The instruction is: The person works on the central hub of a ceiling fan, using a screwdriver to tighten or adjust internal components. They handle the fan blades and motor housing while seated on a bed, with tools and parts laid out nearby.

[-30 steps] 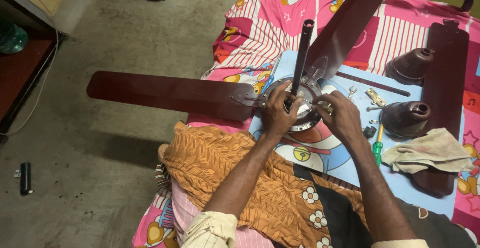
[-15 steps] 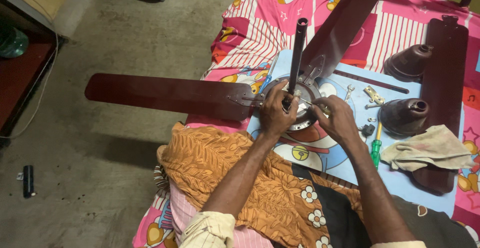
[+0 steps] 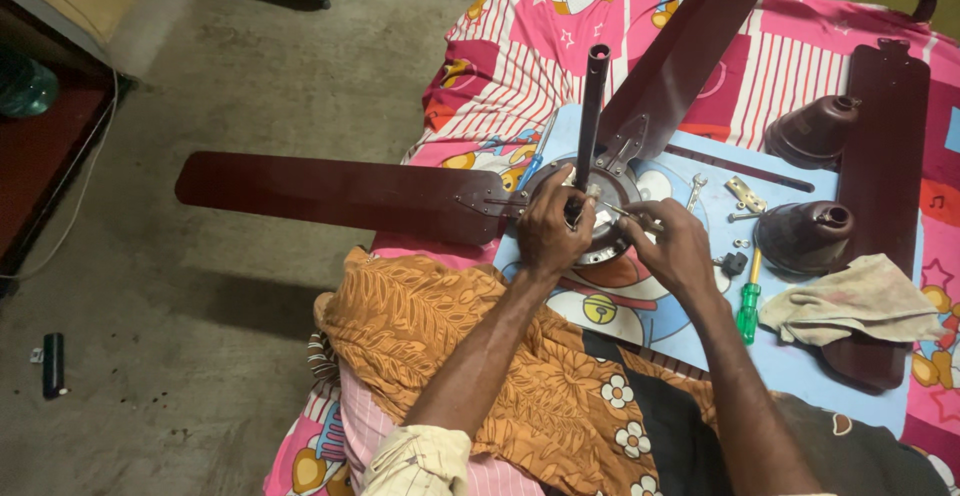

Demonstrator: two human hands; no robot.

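Both forearms reach toward twelve o'clock, close together. The left hand (image 3: 555, 228) is curled tight. The right hand (image 3: 680, 246), at three o'clock of it, pinches its fingers.

No pkgs, labels, signs or screens in view.

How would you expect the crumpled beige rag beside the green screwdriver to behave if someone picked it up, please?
The rag would probably hang limp, since it lies in soft folds. It looks thin, so likely light. It drapes over a loose fan blade, so lifting it should disturb little.
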